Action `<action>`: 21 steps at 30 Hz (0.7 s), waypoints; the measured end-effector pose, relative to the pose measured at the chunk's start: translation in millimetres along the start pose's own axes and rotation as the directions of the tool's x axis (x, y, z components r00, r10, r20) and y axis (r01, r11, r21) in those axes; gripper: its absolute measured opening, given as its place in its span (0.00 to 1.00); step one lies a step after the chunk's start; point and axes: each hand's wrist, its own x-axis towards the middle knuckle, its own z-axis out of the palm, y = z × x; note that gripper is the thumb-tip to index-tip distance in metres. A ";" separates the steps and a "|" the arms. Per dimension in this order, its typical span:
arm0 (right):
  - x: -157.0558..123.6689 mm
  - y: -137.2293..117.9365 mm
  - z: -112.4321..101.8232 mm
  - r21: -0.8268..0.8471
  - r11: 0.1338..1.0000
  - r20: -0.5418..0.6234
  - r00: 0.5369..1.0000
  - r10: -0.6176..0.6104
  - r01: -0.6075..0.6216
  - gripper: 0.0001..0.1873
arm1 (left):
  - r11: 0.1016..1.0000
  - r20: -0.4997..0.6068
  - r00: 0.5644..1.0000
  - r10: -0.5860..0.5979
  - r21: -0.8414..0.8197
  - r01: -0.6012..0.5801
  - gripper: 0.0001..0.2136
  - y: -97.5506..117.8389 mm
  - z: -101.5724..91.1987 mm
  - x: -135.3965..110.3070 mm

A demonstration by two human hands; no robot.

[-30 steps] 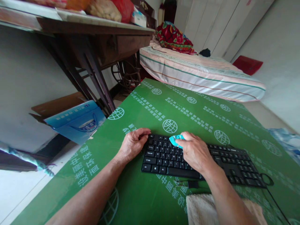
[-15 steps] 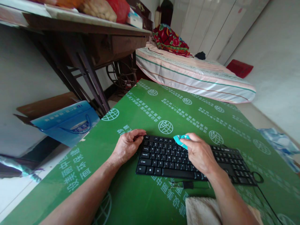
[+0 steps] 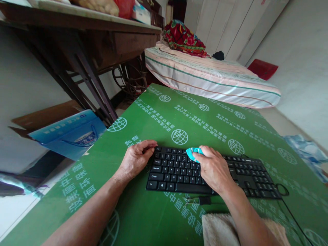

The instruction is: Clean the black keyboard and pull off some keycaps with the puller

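Turquoise item (image 3: 191, 154), pinched by right hand (image 3: 214, 168), sits farther right along keyboard (image 3: 179, 171) than a second ago; left hand (image 3: 135, 159): hold unclear.

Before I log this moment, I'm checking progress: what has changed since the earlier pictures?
The right hand has moved the teal item rightward along the keyboard since the first picture, baring more top-row keys. Nothing was taken or let go; the left hand stays at the keyboard's upper-left corner.

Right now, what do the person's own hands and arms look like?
The left hand and right hand are ungloved, with no rings visible on the fingers. No watch or bracelet shows; both forearms are bare, with no sleeves in view.
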 end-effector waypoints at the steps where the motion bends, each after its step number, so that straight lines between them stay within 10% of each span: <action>1: -0.1 -0.2 -0.7 0.000 1.000 0.006 1.000 0.003 -0.003 0.20 | 1.000 0.001 1.000 0.001 0.004 -0.001 0.14 0.0 -0.1 0.0; 21: -0.2 19.6 -3.9 0.157 0.987 -0.016 1.000 0.015 -0.012 0.21 | 0.999 0.004 1.000 -0.012 0.039 0.011 0.15 -0.6 -1.9 0.9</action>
